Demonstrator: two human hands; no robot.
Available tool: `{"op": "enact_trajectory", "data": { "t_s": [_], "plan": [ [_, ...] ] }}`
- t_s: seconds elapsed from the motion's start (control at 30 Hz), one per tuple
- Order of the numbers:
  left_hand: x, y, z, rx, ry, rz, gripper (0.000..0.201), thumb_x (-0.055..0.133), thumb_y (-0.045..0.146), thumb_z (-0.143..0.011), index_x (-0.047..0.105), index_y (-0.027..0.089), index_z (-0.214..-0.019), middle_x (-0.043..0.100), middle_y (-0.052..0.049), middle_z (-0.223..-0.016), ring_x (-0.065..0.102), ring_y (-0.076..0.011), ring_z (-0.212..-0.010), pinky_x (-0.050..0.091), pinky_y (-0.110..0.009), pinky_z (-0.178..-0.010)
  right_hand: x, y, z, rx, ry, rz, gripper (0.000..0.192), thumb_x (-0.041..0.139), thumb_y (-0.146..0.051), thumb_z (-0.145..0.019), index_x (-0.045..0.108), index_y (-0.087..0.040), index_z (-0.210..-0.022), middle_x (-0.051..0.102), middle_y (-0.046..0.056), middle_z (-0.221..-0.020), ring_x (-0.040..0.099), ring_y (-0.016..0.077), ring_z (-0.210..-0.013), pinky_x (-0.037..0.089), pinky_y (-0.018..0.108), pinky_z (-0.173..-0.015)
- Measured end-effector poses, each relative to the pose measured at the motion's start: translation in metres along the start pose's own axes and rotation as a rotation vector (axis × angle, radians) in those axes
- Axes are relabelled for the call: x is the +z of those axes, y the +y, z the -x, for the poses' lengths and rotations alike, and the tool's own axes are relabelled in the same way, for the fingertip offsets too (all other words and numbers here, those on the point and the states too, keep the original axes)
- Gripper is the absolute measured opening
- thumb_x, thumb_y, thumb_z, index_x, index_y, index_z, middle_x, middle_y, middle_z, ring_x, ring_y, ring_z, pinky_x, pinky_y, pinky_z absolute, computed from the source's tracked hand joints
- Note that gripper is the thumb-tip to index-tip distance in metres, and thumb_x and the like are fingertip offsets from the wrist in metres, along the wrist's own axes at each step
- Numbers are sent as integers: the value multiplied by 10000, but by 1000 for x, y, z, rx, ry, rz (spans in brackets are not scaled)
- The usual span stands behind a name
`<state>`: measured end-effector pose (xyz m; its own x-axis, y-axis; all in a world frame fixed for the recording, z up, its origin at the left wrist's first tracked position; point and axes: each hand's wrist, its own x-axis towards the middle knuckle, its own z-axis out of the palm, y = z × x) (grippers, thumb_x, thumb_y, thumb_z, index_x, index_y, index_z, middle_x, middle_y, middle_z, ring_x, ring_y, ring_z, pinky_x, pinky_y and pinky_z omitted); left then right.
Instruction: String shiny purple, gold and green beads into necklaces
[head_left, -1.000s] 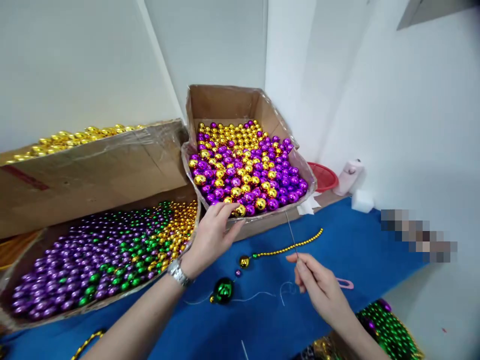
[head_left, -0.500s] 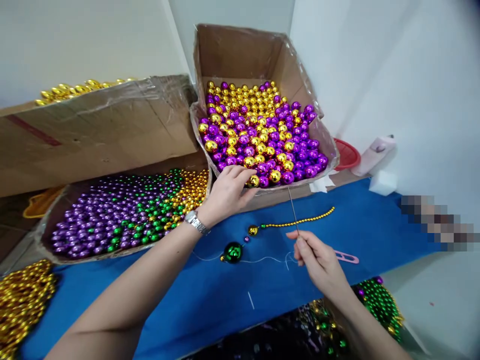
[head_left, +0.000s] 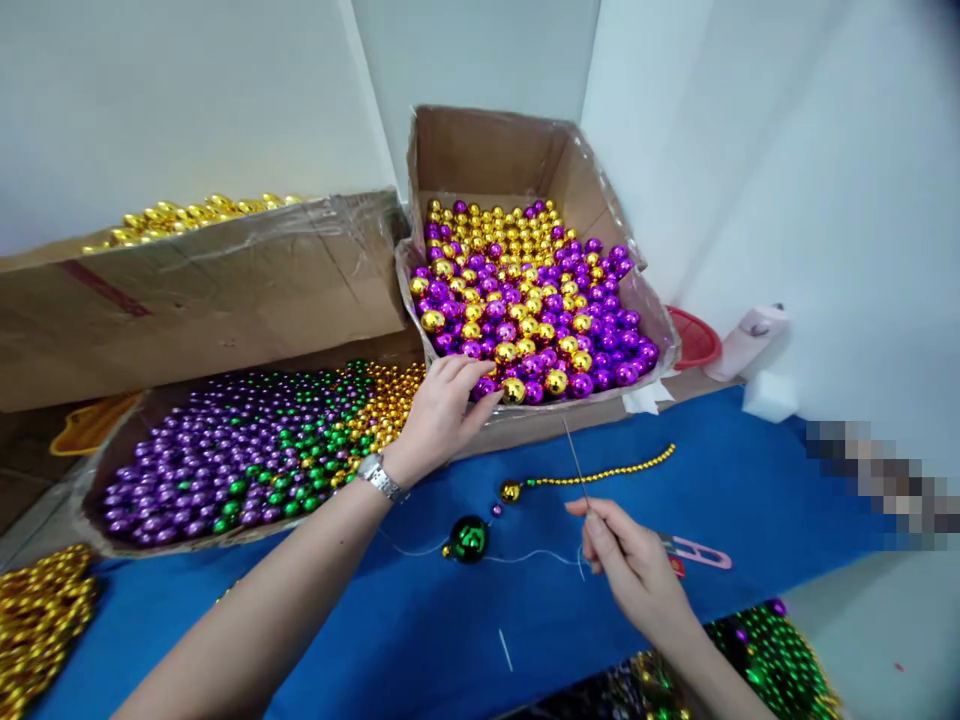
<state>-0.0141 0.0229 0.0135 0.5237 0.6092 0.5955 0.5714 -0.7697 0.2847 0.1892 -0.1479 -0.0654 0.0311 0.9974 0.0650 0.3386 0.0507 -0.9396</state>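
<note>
The right hand (head_left: 630, 555) clamps a needle (head_left: 574, 452) low, seemingly leaving its tip free, with the beaded string (head_left: 600, 475) beyond and left of that grip on the desk (head_left: 390, 650), while the left hand (head_left: 444, 408), fingers apart, reaches among balls (head_left: 555, 340) in a box (head_left: 487, 155) low-fronted apparently for easy access.

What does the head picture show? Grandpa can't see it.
A right hand, its grip closed on a thin grey metal needle, is over a blue cloth; the left hand is at the front rim of a brown cardboard box of shiny gold and purple round beads. On the cloth lie a large green ball and a strand of small gold beads.
</note>
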Motion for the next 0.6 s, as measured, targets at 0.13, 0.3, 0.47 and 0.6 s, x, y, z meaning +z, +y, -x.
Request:
{"op": "enact_trajectory", "data": {
  "t_s": [0.13,0.3,0.47,0.6],
  "plan": [
    [4,-7,-13,-11,36,-46,273,510,274,-873,569,194,-1128,611,-99,-1054,524,-250,-1005,419,-402,-897,5,2,-3,-31,11,-13,344,365,-388,-964,553,-174,-1157,540,-11,-651,552,131,-573,437,228,-545],
    [-2,-18,-27,29,-74,-104,250,478,263,-882,582,192,-1097,635,-93,-989,556,-239,-924,430,-381,-844,4,2,-1,-17,26,-22,359,375,-411,-956,584,-173,-1124,551,-7,-637,560,138,-571,442,225,-535],
    [0,-21,-23,117,-326,-192,277,563,284,-822,607,188,-1078,635,-103,-945,550,-261,-897,433,-383,-805,11,7,0,20,28,-32,388,371,-438,-950,596,-164,-1107,554,-2,-628,561,138,-555,445,223,-524],
    [-2,-19,-17,-19,-217,-34,246,575,279,-820,630,186,-1042,611,-110,-978,544,-261,-921,426,-401,-833,16,10,-5,-40,-11,21,382,343,-419,-960,591,-173,-1115,557,-1,-626,558,136,-541,435,219,-517]
  ]
}}
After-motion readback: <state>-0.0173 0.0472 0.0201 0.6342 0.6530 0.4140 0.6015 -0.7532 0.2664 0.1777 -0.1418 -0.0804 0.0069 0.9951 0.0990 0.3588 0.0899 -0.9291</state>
